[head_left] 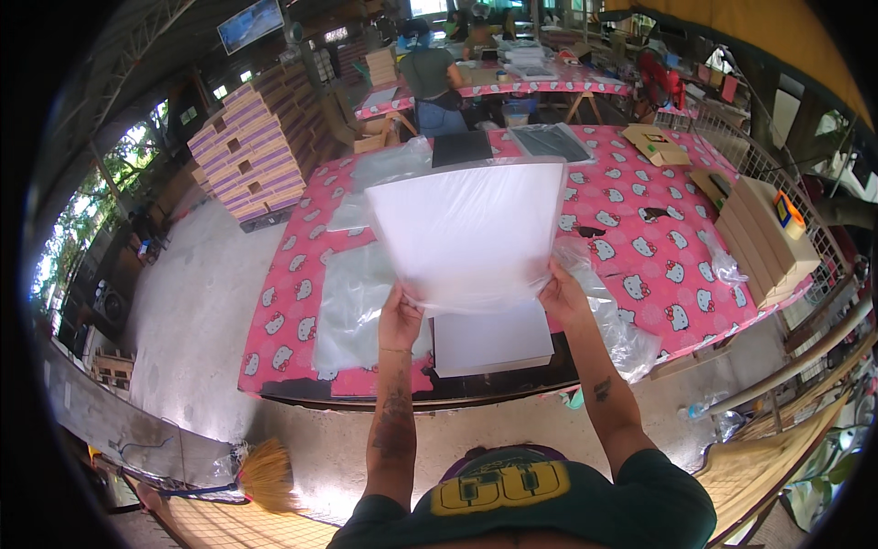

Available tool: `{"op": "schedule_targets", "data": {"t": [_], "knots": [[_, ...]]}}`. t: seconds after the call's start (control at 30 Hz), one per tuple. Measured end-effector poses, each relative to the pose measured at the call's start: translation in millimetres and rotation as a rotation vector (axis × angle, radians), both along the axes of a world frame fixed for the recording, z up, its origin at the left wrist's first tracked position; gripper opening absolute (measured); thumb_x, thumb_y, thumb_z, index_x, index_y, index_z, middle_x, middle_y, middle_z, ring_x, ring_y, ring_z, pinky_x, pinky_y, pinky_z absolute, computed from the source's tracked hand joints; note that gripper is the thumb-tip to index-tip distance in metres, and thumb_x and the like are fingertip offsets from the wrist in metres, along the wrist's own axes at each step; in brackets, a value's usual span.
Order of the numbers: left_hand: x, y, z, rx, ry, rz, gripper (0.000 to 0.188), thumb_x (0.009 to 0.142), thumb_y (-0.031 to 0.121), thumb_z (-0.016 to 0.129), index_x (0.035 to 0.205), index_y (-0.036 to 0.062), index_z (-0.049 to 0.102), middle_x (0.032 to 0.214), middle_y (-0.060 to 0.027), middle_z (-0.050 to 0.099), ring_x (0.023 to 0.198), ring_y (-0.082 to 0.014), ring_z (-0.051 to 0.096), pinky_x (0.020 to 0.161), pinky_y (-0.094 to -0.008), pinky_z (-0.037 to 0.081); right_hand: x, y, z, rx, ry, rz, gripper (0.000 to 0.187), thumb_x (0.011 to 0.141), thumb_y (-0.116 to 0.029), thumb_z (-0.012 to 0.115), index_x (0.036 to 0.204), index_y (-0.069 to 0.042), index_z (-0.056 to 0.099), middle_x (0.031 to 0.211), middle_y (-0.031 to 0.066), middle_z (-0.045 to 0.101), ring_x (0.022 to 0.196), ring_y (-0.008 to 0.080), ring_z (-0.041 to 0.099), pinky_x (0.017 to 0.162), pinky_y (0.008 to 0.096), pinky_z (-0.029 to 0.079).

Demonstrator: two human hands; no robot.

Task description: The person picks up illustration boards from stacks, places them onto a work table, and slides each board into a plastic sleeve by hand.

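Between my hands, a white sheet in a clear plastic bag (468,220) is raised above the table, its far edge tilted up. My left hand (400,317) is closed on the bag's near left corner. The near right corner is pinched by my right hand (562,295). Below the bag, a stack of white sheets (494,344) lies at the table's near edge. Flat clear plastic bags (347,311) are spread left of the stack. Crumpled clear plastic (626,343) lies beside my right forearm.
The table wears a pink cat-print cover (640,247), torn in places. Dark flat pieces (462,148) lie at its far side. A cardboard box (764,242) carrying a tape roll (789,216) stands right. Stacked cartons (247,156) rise far left; a broom (265,476) lies lower left. A person (430,78) works beyond.
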State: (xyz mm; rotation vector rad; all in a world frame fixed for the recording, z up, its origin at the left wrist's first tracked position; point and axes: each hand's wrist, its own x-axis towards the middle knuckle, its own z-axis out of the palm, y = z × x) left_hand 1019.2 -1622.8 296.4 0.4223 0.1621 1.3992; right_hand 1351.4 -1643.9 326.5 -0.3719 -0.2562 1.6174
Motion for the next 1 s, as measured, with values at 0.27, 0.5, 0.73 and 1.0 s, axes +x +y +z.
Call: {"op": "schedule_targets", "data": {"t": [0.27, 0.5, 0.73, 1.0], "knots": [[-6.9, -15.6, -102.2, -0.418, 0.486, 0.172, 0.025, 0.09, 0.009, 0.055, 0.114, 0.0021, 0.056, 0.097, -0.0058, 0.062, 0.087, -0.0165, 0.059, 0.081, -0.0352, 0.047, 20.1, 11.5, -106.1, -0.123, -0.303, 0.025, 0.013, 0.092, -0.014, 0.055, 0.104, -0.011, 0.058, 0.104, 0.0026, 0.062, 0.1, 0.0207, 0.058, 0.093, 0.0417, 0.043], [30.0, -32.9, -2.0, 0.256, 1.051, 0.658, 0.04, 0.088, 0.014, 0.062, 0.123, -0.0023, 0.05, 0.104, -0.0102, 0.061, 0.099, -0.0237, 0.057, 0.09, -0.0346, 0.043, -1.2, 5.4, -76.2, 0.313, -1.155, -0.439, 0.016, 0.091, -0.019, 0.057, 0.095, -0.004, 0.058, 0.079, -0.002, 0.05, 0.072, 0.0091, 0.044, 0.071, 0.0252, 0.04], [46.3, -35.3, 51.8, 0.226, 0.952, 0.536, 0.014, 0.091, 0.013, 0.06, 0.101, 0.0033, 0.058, 0.089, 0.0011, 0.058, 0.082, -0.0072, 0.051, 0.076, -0.0234, 0.042, -6.3, -31.7, -27.9, 0.273, -1.104, -0.44, 0.03, 0.096, -0.031, 0.056, 0.09, -0.002, 0.059, 0.077, -0.0041, 0.051, 0.068, 0.0042, 0.043, 0.062, 0.0196, 0.035], [99.3, -23.9, 59.7, 0.196, 0.753, 0.578, 0.016, 0.09, 0.019, 0.064, 0.096, 0.0057, 0.058, 0.086, 0.0027, 0.059, 0.076, -0.0056, 0.05, 0.07, -0.022, 0.041, -14.4, -71.9, -26.3, 0.06, -0.192, -0.394, 0.027, 0.098, -0.028, 0.05, 0.116, -0.008, 0.051, 0.106, 0.0031, 0.058, 0.09, 0.0122, 0.057, 0.077, 0.03, 0.051]]}}
